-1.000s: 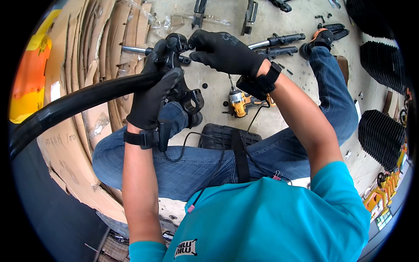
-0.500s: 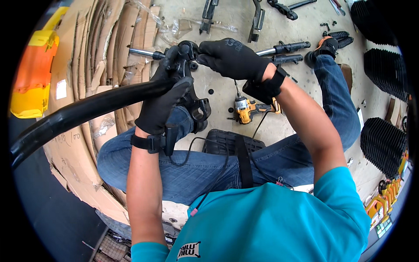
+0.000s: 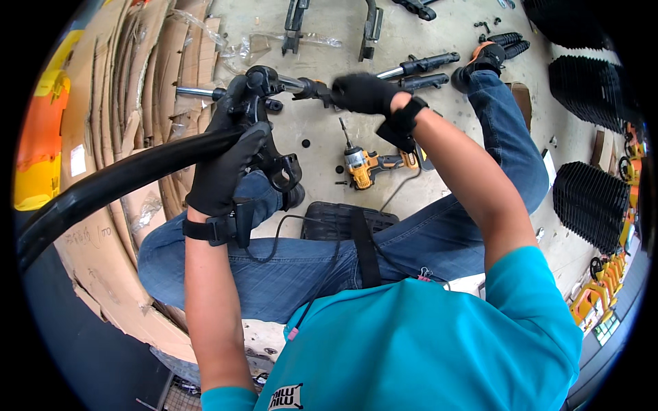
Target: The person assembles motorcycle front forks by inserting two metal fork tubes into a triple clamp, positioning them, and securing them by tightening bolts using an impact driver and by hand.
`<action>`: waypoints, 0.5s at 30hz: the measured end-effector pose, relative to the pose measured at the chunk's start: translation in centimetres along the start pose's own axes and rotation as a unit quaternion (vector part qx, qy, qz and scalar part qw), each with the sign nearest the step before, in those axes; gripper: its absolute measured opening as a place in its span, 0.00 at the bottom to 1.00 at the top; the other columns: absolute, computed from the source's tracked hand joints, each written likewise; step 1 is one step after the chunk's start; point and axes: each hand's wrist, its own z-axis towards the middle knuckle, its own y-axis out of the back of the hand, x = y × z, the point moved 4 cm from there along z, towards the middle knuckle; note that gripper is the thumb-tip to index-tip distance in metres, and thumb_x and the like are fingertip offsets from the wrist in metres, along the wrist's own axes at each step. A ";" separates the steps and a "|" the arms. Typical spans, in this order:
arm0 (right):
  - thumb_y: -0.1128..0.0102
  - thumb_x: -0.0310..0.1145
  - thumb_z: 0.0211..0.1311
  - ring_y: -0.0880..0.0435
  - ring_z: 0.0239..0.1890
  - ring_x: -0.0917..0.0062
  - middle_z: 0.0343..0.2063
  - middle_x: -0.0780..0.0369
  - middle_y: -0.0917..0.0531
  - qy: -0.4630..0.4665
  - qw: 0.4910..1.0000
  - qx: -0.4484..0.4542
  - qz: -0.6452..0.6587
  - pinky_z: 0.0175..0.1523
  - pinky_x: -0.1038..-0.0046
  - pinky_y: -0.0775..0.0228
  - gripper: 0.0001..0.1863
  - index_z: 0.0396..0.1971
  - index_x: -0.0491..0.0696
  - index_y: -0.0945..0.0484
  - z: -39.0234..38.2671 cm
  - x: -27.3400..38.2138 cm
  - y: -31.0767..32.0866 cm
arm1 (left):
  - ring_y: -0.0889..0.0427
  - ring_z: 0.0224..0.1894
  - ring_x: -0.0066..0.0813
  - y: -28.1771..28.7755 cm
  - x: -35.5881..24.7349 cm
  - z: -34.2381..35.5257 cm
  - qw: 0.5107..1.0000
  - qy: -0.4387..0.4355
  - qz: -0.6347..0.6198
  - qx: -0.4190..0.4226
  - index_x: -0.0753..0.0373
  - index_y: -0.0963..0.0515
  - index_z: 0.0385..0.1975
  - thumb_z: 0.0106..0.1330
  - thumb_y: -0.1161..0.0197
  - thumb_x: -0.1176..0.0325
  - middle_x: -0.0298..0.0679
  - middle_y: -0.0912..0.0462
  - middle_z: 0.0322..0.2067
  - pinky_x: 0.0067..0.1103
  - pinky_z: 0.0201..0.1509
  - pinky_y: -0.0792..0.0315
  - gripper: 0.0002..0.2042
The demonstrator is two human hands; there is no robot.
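Note:
My gloved left hand (image 3: 223,164) grips a black metal clamp assembly (image 3: 281,171), with a long curved black bar (image 3: 116,178) running from it to the lower left. My gloved right hand (image 3: 363,92) is closed and slightly blurred, right of the assembly's upper end, beside a silver shaft with a black fitting (image 3: 312,89); I cannot make out what it holds. Below it a yellow and black power driver (image 3: 363,168) with a long bit lies on the floor, near small black round pieces (image 3: 306,143).
Stacked cardboard (image 3: 116,103) covers the left, beside orange and yellow panels (image 3: 38,130). Fork tubes (image 3: 428,65) and black brackets (image 3: 295,27) lie on the floor ahead. My jeans-clad legs surround a black pad (image 3: 325,219). Stacks of black ribbed parts (image 3: 593,205) line the right.
Both hands and the assembly have shifted left in the picture over the last half second. My right hand has moved away from the clamp head, exposing a silver shaft between them.

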 end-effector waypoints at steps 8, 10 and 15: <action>0.18 0.41 0.35 0.19 0.51 0.58 0.46 0.54 0.17 -0.056 0.963 0.178 -0.197 0.54 0.60 0.27 0.41 0.54 0.50 0.26 -8.8 -9.3 -15.2 | 0.17 0.47 0.28 0.5 0.2 -0.4 0.999 -0.004 -0.012 -0.030 0.60 0.36 0.67 0.66 0.39 0.74 0.41 0.19 0.46 0.24 0.50 0.22 0.28; 0.20 0.36 0.37 0.19 0.50 0.58 0.44 0.53 0.17 -0.051 0.975 0.131 -0.172 0.52 0.60 0.27 0.38 0.53 0.49 0.28 -9.0 -10.4 -16.6 | 0.17 0.47 0.28 -0.1 -0.4 -0.2 0.998 -0.021 -0.036 -0.040 0.60 0.36 0.66 0.66 0.39 0.74 0.42 0.19 0.47 0.23 0.50 0.22 0.27; 0.45 0.28 0.63 0.18 0.47 0.56 0.41 0.50 0.18 -0.065 0.989 0.061 -0.116 0.51 0.60 0.26 0.15 0.50 0.48 0.28 -9.6 -12.6 -19.1 | 0.18 0.47 0.25 0.0 -0.7 -0.1 0.996 0.026 -0.067 -0.044 0.63 0.34 0.64 0.65 0.39 0.75 0.40 0.18 0.47 0.21 0.50 0.23 0.26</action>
